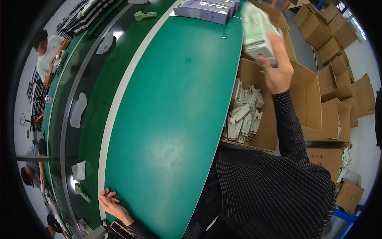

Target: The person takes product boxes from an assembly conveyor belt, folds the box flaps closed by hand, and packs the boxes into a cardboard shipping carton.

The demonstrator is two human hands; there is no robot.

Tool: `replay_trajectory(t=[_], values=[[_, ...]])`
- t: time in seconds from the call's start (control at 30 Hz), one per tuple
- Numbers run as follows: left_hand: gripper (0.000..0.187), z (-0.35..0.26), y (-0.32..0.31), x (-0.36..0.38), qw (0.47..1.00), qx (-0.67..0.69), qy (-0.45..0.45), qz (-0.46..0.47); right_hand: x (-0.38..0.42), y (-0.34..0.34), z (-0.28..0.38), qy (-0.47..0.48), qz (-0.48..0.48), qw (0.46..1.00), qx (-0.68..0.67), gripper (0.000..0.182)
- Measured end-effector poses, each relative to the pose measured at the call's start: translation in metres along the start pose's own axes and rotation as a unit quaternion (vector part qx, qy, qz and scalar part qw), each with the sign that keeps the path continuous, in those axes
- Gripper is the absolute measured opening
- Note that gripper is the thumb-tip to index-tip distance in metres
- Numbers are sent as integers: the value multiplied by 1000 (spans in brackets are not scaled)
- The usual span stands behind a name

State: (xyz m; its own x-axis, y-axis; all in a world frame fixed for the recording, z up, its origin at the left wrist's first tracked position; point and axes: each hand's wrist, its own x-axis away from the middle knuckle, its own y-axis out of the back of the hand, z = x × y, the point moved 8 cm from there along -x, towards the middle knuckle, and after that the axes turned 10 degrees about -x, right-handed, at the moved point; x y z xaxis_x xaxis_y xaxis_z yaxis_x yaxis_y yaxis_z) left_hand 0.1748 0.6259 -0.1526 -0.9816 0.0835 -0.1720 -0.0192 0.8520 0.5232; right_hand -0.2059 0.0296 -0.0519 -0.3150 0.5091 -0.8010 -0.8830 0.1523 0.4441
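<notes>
My right hand (279,69) is closed around a white and pale-green carton (258,34), blurred by motion. It holds the carton above the side of an open cardboard box (300,93), just past the edge of the green table (171,99). Inside that box lies a loose heap of small white and green cartons (244,113). At the far edge of the table, beside the conveyor, my left hand (113,205) rests with fingers loosely bent and apart, holding nothing. Close to its fingertips on the belt is a light-green handheld device (82,192).
Purple boxes (203,11) stand at the table's top end. The green conveyor belt (93,79) carries white pouches (78,109) and another green device (145,15). People (49,55) sit across the line. Cardboard boxes (330,32) are piled behind. A phone (120,230) lies near my left wrist.
</notes>
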Motion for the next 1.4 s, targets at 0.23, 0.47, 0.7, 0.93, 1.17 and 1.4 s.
replay_trajectory(t=[0.23,0.47,0.7,0.93,1.17,1.4], values=[[44,-6,-1,10,999,-29,0,-16,200,-24,-174,-145,260,911,284,71],[41,5,4,6,997,-73,-12,-25,316,-94,-262,-99,414,828,364,72],[37,-2,-6,9,991,-128,9,-43,349,-137,-288,-140,438,835,301,76],[35,-15,-13,9,979,-194,-40,-46,371,-139,-292,-210,483,804,276,85],[35,-3,-7,3,980,-188,-38,-46,358,-133,-289,-240,547,766,238,103],[33,-7,-7,-5,981,-182,-44,-47,360,-145,-315,-281,583,748,150,107]])
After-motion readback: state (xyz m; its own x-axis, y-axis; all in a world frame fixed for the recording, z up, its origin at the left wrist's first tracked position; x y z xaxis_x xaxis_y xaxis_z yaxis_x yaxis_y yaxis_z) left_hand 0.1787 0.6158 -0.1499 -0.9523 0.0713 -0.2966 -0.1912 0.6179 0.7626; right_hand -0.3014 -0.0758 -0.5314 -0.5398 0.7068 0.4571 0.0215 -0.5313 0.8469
